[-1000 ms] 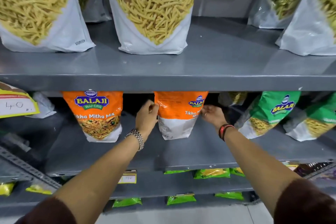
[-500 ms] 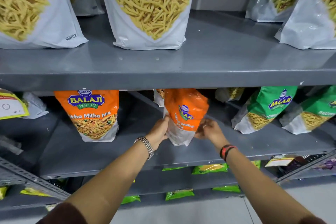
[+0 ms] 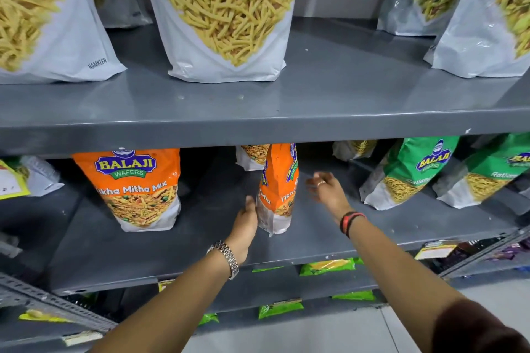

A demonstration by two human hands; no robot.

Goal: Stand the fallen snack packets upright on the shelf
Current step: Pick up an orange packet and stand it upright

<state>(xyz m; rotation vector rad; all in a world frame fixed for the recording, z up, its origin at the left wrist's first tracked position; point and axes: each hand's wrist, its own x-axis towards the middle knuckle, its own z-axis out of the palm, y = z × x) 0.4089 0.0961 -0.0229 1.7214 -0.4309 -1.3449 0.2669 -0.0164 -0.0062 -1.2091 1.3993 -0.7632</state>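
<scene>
An orange snack packet (image 3: 278, 186) stands upright on the middle grey shelf (image 3: 200, 249), turned edge-on toward me. My left hand (image 3: 247, 223) presses against its lower left side, fingers flat on the packet. My right hand (image 3: 327, 189) hovers to the right of the packet with fingers spread, not touching it. A second orange packet (image 3: 134, 189) stands upright to the left, facing front. Another orange packet (image 3: 251, 156) is partly hidden behind at the shelf's back.
Two green packets (image 3: 413, 175) (image 3: 493, 178) lean on the right of the middle shelf. Large white bags of yellow sticks (image 3: 226, 14) stand on the upper shelf (image 3: 286, 120). Small green packets (image 3: 327, 266) lie on lower shelves. A yellow price tag (image 3: 11, 180) hangs at left.
The orange packet came forward on the shelf and turned from front-facing to edge-on. My right hand let go and moved right, fingers spread. My left hand slid down to the packet's base.
</scene>
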